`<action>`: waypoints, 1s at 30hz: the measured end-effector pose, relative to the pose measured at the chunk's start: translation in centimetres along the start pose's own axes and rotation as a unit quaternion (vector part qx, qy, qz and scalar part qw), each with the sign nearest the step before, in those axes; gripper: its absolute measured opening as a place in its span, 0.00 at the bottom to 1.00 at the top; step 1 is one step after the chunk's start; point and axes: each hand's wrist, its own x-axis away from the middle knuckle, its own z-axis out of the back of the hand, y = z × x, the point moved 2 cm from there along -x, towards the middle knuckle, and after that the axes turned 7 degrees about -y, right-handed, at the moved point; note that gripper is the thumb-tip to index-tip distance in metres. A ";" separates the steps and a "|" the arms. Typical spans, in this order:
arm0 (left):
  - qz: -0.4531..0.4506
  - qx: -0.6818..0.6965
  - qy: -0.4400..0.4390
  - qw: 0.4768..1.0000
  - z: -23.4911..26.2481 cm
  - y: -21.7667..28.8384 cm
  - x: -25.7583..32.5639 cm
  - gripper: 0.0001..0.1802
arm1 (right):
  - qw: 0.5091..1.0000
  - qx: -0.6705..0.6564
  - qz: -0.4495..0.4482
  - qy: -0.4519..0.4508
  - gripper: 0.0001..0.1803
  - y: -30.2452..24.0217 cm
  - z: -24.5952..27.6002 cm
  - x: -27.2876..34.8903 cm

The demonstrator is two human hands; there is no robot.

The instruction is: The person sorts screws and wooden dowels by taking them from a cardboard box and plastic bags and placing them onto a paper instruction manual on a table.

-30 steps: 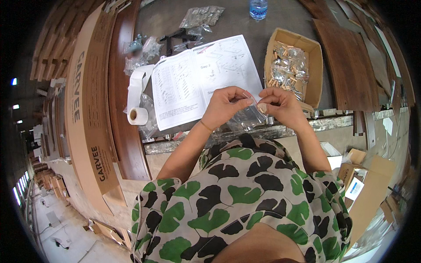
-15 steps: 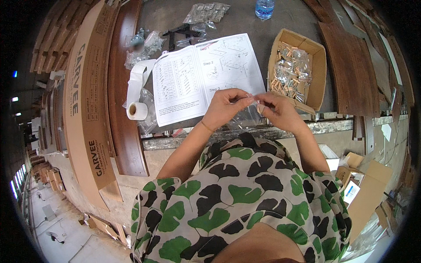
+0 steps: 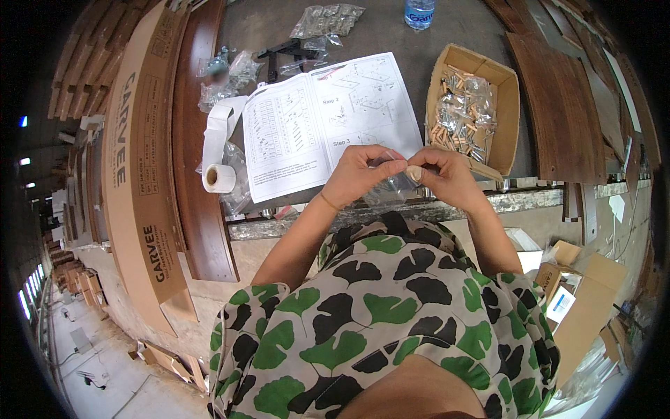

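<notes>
Clear bag (image 3: 392, 190): thin plastic film, glossy, creased. Instruction sheet (image 3: 363, 91): white paper, smooth, lightly folded down the middle. Open box (image 3: 507, 126): brown cardboard, matt. Dowels (image 3: 440, 133) inside it: pale wood, matt; the screws among them: shiny metal. Label roll (image 3: 223, 179): smooth white paper. Bottle (image 3: 419, 15): transparent plastic, glossy. Left-hand board (image 3: 204, 216): dark brown wood finish, smooth, with a sheen. Tall carton (image 3: 143, 143): plain matt cardboard. Table edge (image 3: 314, 225): scuffed, rough. Shirt (image 3: 391, 311): soft printed cloth, matt.

clear plastic bag (image 3: 392, 188) | thin, creased | hanging below the hands (image 3: 361, 177) (image 3: 448, 180)
</notes>
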 end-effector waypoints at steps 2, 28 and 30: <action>-0.029 -0.017 0.046 0.998 0.2 -0.2 0.1 0.12 | 1.000 -0.023 0.000 -0.005 0.05 0.3 -0.1 0.0; 0.020 -0.022 0.102 0.994 -1.6 -1.6 1.4 0.10 | 0.982 0.133 0.102 0.092 0.04 0.3 -1.9 0.3; 0.011 -0.024 0.102 0.994 -1.5 -2.1 1.4 0.10 | 0.985 0.117 0.088 0.090 0.04 0.5 -1.9 0.2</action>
